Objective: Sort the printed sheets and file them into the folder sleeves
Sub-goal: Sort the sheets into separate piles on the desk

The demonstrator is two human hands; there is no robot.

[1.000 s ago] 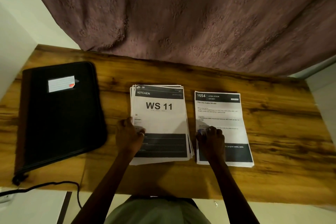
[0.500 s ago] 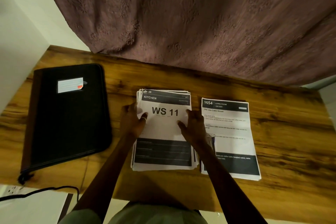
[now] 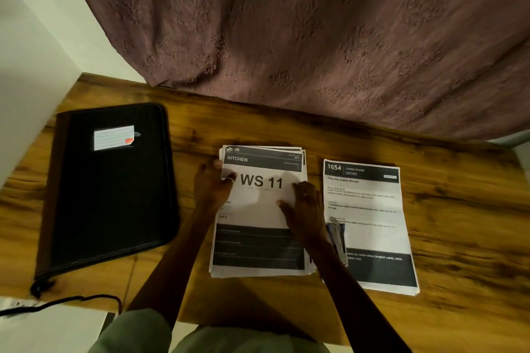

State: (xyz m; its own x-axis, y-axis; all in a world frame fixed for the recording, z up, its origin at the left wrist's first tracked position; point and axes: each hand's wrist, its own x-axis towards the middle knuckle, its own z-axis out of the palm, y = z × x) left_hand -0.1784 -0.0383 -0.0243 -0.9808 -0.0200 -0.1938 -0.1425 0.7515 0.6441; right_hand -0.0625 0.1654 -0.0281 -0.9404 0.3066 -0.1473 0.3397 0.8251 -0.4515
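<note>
Sheet stack (image 3: 258,249), top page "WS 11", at frame centre on bench (image 3: 459,223). Left hand (image 3: 210,189) gripped its left edge, thumb on top. Right hand (image 3: 305,209) lay flat on it, fingers straight. Second pile (image 3: 370,209) just right; closed black folder (image 3: 109,195) at left.

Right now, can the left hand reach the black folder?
Probably yes. The left hand holds the left edge of the sheet stack, and only bare table lies between it and the closed black folder. It would need to let go first.
</note>
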